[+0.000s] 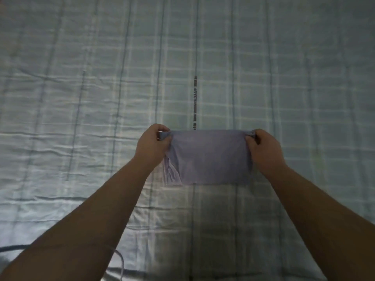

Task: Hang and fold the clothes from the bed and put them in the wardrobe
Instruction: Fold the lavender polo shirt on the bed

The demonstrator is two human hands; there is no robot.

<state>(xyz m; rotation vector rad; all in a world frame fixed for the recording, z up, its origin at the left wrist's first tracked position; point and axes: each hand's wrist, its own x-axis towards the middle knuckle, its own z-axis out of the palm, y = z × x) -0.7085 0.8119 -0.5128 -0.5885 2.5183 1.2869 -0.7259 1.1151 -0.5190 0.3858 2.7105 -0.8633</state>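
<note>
a folded lilac garment (211, 157) is held above the bed (81, 98), its top corners pinched by the left hand (154, 144) and right hand (263, 148).

Folded cloth (211, 157) on checked bed (81, 98)

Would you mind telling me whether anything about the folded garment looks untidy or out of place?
Mostly neat: the lilac garment is held at its top corners by the left hand and right hand. One oddity: a loose flap sticks out at its lower left edge, spoiling the rectangle above the checked bedsheet.
</note>
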